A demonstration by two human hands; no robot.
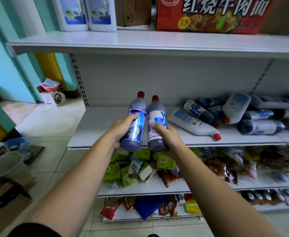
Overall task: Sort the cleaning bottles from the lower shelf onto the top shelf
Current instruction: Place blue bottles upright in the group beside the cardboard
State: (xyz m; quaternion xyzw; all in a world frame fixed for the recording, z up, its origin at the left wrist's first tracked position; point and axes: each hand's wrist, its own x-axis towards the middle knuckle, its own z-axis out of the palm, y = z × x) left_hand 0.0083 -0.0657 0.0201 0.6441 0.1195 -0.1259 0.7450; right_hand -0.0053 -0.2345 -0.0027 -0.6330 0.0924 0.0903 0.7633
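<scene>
My left grip (123,128) curls round a purple bottle (137,104) and my right grip (168,136) round a second purple bottle (155,111). Both are upright, red caps up, side by side above the front edge of the lower shelf (102,124). A heap of bottles (243,115) lies toppled toward that shelf's right end. On the top shelf (140,40), two white bottles (85,16) stand at the left end, with a red carton (208,16) further right.
</scene>
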